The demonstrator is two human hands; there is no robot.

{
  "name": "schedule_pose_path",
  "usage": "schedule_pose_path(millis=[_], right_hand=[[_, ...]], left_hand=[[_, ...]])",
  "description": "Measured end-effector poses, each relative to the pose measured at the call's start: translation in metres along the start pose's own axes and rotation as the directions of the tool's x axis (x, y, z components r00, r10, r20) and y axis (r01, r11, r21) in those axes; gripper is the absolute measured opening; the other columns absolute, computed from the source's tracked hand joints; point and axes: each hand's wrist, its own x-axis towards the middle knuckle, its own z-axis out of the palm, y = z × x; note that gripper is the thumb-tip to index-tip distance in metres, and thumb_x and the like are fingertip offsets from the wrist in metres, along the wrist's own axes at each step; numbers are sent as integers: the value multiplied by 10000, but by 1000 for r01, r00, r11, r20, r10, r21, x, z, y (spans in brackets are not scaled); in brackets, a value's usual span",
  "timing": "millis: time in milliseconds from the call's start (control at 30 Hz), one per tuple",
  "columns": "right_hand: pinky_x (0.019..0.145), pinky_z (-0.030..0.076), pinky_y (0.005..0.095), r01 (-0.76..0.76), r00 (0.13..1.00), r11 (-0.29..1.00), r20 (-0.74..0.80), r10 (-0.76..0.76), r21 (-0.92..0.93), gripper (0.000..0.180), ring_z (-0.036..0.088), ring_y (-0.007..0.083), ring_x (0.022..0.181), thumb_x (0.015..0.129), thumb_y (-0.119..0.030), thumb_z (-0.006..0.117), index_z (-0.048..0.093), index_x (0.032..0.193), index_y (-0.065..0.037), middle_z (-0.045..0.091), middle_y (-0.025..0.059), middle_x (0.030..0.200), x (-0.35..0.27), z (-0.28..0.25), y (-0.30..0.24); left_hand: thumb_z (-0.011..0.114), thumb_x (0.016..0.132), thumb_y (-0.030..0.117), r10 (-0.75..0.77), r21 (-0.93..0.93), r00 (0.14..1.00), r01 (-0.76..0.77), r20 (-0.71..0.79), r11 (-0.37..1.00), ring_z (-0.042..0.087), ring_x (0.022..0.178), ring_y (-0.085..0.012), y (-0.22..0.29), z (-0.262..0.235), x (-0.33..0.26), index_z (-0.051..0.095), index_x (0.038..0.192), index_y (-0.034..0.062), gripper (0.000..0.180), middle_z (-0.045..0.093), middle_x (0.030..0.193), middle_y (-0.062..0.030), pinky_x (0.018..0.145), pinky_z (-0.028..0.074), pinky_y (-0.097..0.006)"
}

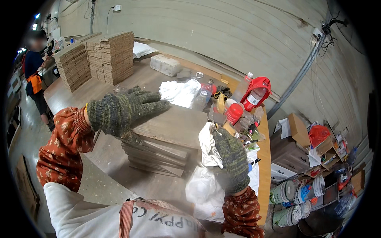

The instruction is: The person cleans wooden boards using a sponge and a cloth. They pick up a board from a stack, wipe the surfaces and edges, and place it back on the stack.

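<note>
My left hand, in a dark green knit glove, lies with fingers stretched out across the left part of a grey-brown wooden board. That board is the top one of a loose, slightly fanned stack of boards. My right hand, gloved the same way, grips a white cloth at the board's right end. Part of the cloth hangs out toward the board. The right fingertips are mostly hidden by the glove's back and the cloth.
Tall stacks of boards stand at the far left. Behind the board lie white cloth, a wrapped white block, clear bottles and a red-capped container. Buckets stand right of the table. A person is at far left.
</note>
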Motion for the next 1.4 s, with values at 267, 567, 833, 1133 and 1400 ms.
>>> schedule_pose_path(millis=[267,567,833,1133,1400], right_hand=[[877,519,356,79,991,962,-121,-49,261,432,593,277,1072,841,-156,635,567,1263,-97,582,134,1204,49,-22,-12],[843,501,379,13,991,912,127,43,-409,490,596,275,1057,839,-186,625,554,1324,-194,595,96,1239,50,19,67],[916,475,435,263,959,959,-78,-271,-101,561,558,263,1162,815,-266,652,509,1348,-163,538,95,1319,37,21,5],[1004,413,410,-77,991,996,-110,72,-47,607,541,305,1168,798,-173,632,482,1386,-208,539,108,1317,44,61,78],[874,480,445,79,995,995,-70,-74,69,639,574,338,1068,748,-119,653,482,1363,-103,538,163,1265,14,25,1]], left_hand=[[675,723,605,133,-48,990,-135,-52,990,441,1221,-423,-12,6,8,312,1471,66,991,412,1375,-263,1025,345,-535],[677,722,604,172,-49,982,-176,-81,983,456,1190,-446,-12,3,23,357,1458,80,958,414,1361,-281,1009,348,-543],[722,705,590,185,-102,977,-196,-106,975,408,1272,-447,-15,11,14,337,1466,69,998,375,1400,-299,1060,308,-538],[728,690,546,326,-161,944,-328,-41,931,328,1361,-423,-16,-9,23,439,1431,159,884,324,1464,-279,1098,250,-572],[724,756,247,222,519,879,33,-422,854,494,1268,-281,50,5,-14,645,1225,167,483,581,1307,-95,1006,411,-440]])
